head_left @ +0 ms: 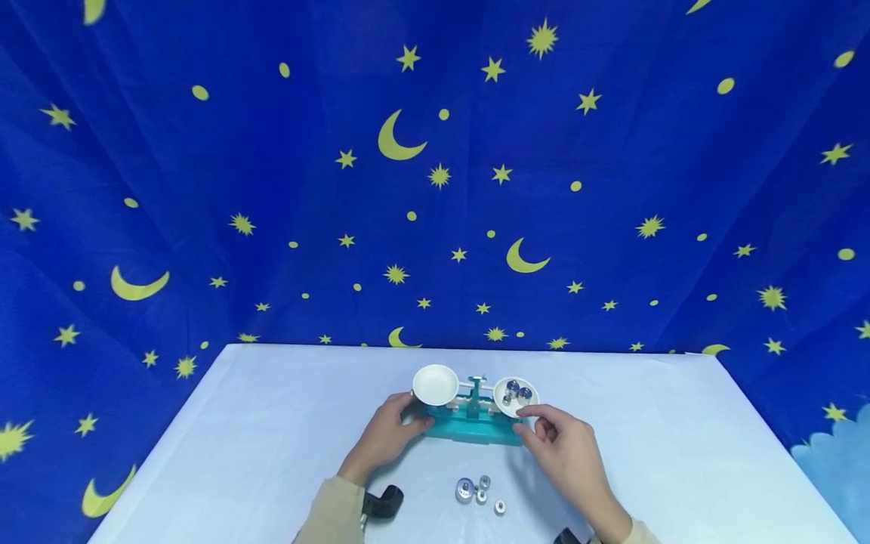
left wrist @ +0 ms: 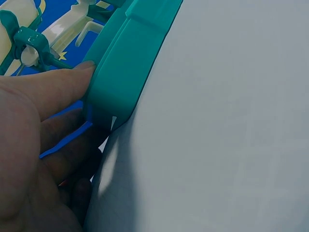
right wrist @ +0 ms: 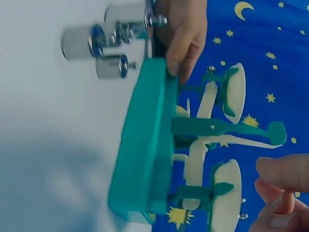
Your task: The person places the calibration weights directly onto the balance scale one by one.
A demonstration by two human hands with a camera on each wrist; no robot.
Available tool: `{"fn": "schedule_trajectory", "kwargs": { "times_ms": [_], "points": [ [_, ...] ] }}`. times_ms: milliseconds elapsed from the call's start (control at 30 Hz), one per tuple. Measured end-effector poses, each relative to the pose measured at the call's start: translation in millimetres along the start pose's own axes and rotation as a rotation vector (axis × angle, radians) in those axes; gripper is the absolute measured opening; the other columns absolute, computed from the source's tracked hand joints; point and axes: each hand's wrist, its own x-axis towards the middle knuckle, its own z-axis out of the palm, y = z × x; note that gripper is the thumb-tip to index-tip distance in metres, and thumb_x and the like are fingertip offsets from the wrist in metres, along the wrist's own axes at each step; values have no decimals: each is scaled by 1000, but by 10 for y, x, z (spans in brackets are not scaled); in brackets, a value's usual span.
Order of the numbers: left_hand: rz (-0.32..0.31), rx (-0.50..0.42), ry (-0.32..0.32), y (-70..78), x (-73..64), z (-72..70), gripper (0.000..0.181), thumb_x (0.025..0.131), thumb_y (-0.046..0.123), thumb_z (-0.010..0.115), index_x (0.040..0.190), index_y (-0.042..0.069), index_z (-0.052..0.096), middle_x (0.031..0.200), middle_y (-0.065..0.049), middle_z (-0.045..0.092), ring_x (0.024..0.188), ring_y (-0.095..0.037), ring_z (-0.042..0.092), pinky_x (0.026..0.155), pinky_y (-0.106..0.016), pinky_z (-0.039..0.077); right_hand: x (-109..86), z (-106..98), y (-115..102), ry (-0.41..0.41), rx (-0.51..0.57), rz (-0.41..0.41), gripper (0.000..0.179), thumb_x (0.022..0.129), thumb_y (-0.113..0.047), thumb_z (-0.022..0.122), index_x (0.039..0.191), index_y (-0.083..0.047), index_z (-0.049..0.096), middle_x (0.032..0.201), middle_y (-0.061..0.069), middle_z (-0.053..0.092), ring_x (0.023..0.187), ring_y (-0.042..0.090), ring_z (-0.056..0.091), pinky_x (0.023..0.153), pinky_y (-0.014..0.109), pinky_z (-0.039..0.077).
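The left hand [head_left: 389, 432] grips the left end of a green balance scale [head_left: 472, 429], its thumb on the near side of the base and its other fingers around the end. The right hand [head_left: 567, 457] is at the scale's right end and holds nothing: thumb and index finger stand apart, the index fingertip just beside the near rim of the white right pan [head_left: 500, 391]. In that pan sit shiny metal weights [head_left: 526, 394], two larger and one smaller. The scale stands upright near the middle of the table, its white left pan [head_left: 436, 385] above the left hand's fingers. Nearer, between the forearms, a loose group of weights [head_left: 465, 489] stands on the table [head_left: 646, 423], the biggest at the left and a small one apart at the right. Beige sleeves [head_left: 331, 514] cover both forearms. Beyond the white-covered table hangs a blue curtain [head_left: 469, 151] with yellow moons and stars.
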Motion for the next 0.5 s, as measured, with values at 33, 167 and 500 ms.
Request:
{"fn": "schedule_trajectory", "kwargs": {
  "times_ms": [33,167,500],
  "points": [
    [0,-1,-1,-1,-1,1,56,93,33,72,140,6,57,144,-15,55,140,-40,42,116,-64,28,-20,-2,5,-18,11,22,16,81,-10,84,96,-12,77,60,-10,48,50,4,40,45,20,37],
    [3,3,-5,-4,-3,3,57,93,33,72,141,7,57,144,-14,55,140,-39,42,116,-64,28,-100,1,18,-68,47,78,16,82,-11,84,97,-11,77,61,-8,48,50,5,41,46,20,37],
    [8,10,3,-4,0,1,56,92,32,72,140,6,57,142,-14,57,139,-39,43,116,-63,29,-231,35,23,-104,54,124,13,82,-11,84,93,-14,77,61,-9,48,51,5,42,48,20,38]
  ]
}}
